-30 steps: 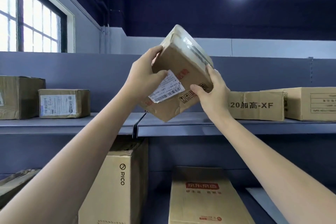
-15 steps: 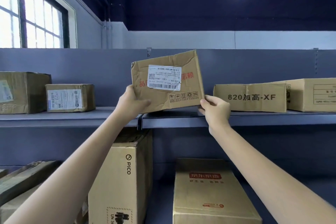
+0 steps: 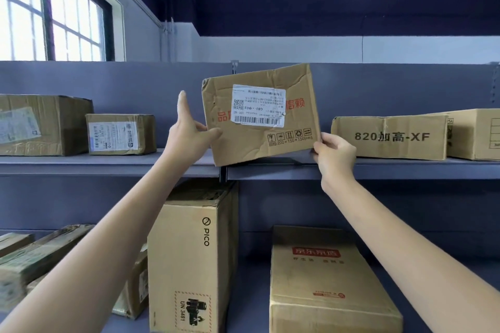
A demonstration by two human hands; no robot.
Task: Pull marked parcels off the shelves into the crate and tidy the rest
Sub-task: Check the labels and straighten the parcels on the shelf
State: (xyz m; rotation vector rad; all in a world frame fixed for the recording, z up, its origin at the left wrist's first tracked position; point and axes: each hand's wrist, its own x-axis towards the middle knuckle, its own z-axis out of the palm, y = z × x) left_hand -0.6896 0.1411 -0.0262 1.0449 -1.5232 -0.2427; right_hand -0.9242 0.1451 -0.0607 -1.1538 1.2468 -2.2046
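We held a dented brown parcel [image 3: 259, 113] up in front of the top shelf [image 3: 108, 163], near the middle of our view. It was tilted a little, with its low left corner at the shelf's front edge. A white label [image 3: 258, 108] with a barcode was stuck on its front, and the print on it looked upside down.

Our left hand [image 3: 189, 130] was at 9 o'clock from the parcel. Its thumb pressed on the front face near the left edge, and one finger pointed straight up beside the parcel. We could not see the other fingers behind it, so its grip looked loose. Our right hand [image 3: 334, 154] was at 4 o'clock from the parcel. Its grip was tight, pinching the low right corner with curled fingers.

On the same shelf, at 3 o'clock from the parcel, sat a flat box marked 820 [image 3: 389, 136], with a bigger box [image 3: 476, 132] just beside it. At 9 o'clock sat a small labelled box [image 3: 120, 134] and a large box [image 3: 44, 124], close together.

On the lower shelf [image 3: 251, 292], at 6 o'clock, stood a tall PICO box [image 3: 189, 257] and a box with a red logo [image 3: 327, 278]. Old worn boxes [image 3: 32, 259] lay at 8 o'clock.
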